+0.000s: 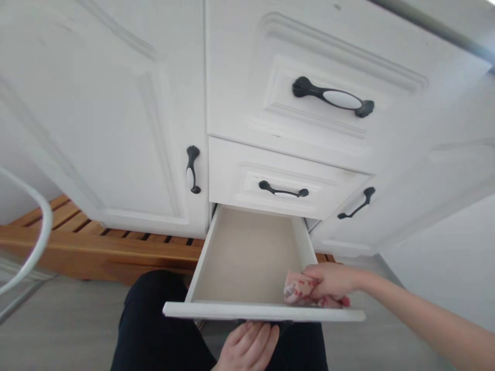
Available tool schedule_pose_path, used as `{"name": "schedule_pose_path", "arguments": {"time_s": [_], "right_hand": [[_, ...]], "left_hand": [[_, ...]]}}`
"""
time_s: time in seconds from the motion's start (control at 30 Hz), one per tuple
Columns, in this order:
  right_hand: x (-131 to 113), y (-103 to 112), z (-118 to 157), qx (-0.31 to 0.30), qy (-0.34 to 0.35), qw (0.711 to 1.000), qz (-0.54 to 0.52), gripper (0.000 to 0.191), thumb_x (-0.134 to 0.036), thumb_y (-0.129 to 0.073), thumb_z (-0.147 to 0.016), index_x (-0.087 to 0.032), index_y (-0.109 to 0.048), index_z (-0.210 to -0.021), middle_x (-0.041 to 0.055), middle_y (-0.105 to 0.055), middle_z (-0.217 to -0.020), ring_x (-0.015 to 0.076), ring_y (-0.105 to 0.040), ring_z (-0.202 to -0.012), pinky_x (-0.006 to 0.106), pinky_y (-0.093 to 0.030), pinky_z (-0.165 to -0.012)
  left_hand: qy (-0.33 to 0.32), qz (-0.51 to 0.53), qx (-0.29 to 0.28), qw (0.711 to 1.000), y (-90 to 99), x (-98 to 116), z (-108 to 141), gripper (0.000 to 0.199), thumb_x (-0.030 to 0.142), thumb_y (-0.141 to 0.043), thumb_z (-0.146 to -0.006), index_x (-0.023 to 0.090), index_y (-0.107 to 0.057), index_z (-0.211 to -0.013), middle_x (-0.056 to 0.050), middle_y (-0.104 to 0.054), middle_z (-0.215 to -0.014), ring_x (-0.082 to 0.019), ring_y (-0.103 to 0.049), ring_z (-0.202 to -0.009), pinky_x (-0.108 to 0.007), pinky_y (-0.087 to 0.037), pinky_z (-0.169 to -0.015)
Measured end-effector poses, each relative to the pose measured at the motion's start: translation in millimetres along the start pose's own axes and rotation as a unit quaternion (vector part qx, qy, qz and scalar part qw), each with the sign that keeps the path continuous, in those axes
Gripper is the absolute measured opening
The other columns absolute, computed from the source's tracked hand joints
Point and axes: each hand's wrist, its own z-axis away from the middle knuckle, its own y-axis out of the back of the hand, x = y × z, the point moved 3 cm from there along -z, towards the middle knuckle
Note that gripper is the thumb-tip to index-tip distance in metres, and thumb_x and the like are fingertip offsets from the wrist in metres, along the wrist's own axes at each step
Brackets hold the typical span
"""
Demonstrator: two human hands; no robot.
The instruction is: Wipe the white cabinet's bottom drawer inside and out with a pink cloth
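Two hands are at work on the bottom drawer (247, 255), which stands pulled out and tilted toward us. Our right hand (332, 282) is closed around a crumpled cloth (299, 292), white with red marks, pressed into the drawer's front right corner. Our left hand (247, 348) sits below the drawer front (255, 311), fingers curled up at its underside; we cannot tell if it grips anything. We judge the cloth soft and light, bunching easily, best held in a full fist.

Bright, washed-out daylight, soft focus throughout, wide-angle bending at the edges
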Motion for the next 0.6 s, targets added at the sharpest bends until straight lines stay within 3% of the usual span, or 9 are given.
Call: {"name": "schedule_pose_path", "arguments": {"time_s": [0.07, 0.17, 0.23, 0.33, 0.4, 0.47, 0.6], "right_hand": [[-19, 10, -19, 0.045, 0.071, 0.995, -0.059, 0.026, -0.025, -0.059, -0.074, -0.019, -0.063, -0.098, -0.002, -0.062, -0.074, 0.0118, -0.055, -0.056, 0.022, -0.042, -0.051], [-54, 30, -54, 0.222, 0.147, 0.963, -0.048, 0.025, -0.026, -0.06, -0.078, -0.015, -0.065, -0.1, 0.0051, -0.067, -0.094, 0.0152, -0.061, -0.072, 0.027, -0.049, -0.065], [-79, 43, -81, 0.319, 0.156, 0.935, -0.026, 0.023, -0.027, -0.059, -0.082, -0.015, -0.066, -0.099, 0.0096, -0.066, -0.105, 0.0194, -0.063, -0.084, 0.03, -0.05, -0.074], [-116, 59, -123, 0.416, 0.167, 0.893, -0.024, 0.034, -0.026, -0.053, -0.089, -0.02, -0.063, -0.121, 0.0105, -0.064, -0.122, 0.024, -0.06, -0.109, 0.035, -0.046, -0.093], [-138, 68, -151, 0.461, 0.165, 0.871, -0.025, 0.039, -0.025, -0.048, -0.093, -0.025, -0.059, -0.13, 0.0095, -0.062, -0.132, 0.0265, -0.055, -0.121, 0.04, -0.041, -0.103], [-159, 73, -179, 0.489, 0.152, 0.859, -0.03, 0.037, -0.024, -0.049, -0.093, -0.025, -0.061, -0.128, 0.0106, -0.061, -0.135, 0.03, -0.053, -0.125, 0.045, -0.038, -0.106], [-188, 79, -227, 0.501, 0.116, 0.855, -0.069, 0.024, -0.023, -0.056, -0.091, -0.017, -0.067, -0.111, 0.0137, -0.068, -0.12, 0.0283, -0.061, -0.112, 0.046, -0.045, -0.098]], "left_hand": [[0.004, -0.02, 0.015, 1.0, -0.3, 0, -3, 0.032, 0.015, -0.047, -0.098, 0.027, -0.077, -0.1, 0.007, -0.074, -0.091, -0.006, -0.063, -0.093, -0.031, -0.028, -0.122], [0.006, -0.04, 0.03, 0.999, -0.5, 0, -5, 0.028, 0.017, -0.051, -0.098, 0.03, -0.077, -0.099, 0.007, -0.073, -0.089, -0.006, -0.064, -0.09, -0.028, -0.033, -0.118], [0.009, -0.045, 0.033, 0.998, -0.8, 0, -7, 0.027, 0.018, -0.054, -0.097, 0.03, -0.077, -0.094, 0.007, -0.073, -0.088, -0.005, -0.064, -0.087, -0.025, -0.036, -0.113], [0.016, -0.055, 0.037, 0.998, -1.6, -1, -7, 0.019, 0.021, -0.06, -0.093, 0.031, -0.077, -0.09, 0.006, -0.072, -0.084, -0.006, -0.064, -0.082, -0.022, -0.043, -0.103], [0.009, -0.061, 0.035, 0.997, -3.1, 0, -4, 0.013, 0.025, -0.066, -0.09, 0.032, -0.076, -0.091, 0.006, -0.073, -0.083, -0.007, -0.065, -0.08, -0.021, -0.047, -0.096], [0.005, -0.066, 0.021, 0.998, -6.3, 2, 2, 0.01, 0.027, -0.07, -0.087, 0.032, -0.076, -0.094, 0.005, -0.072, -0.082, -0.007, -0.065, -0.077, -0.02, -0.049, -0.091], [0.026, -0.086, 0.0, 0.996, -15.1, 8, 17, 0.01, 0.028, -0.076, -0.083, 0.033, -0.075, -0.091, 0.006, -0.07, -0.075, -0.007, -0.063, -0.07, -0.019, -0.049, -0.08]]}}
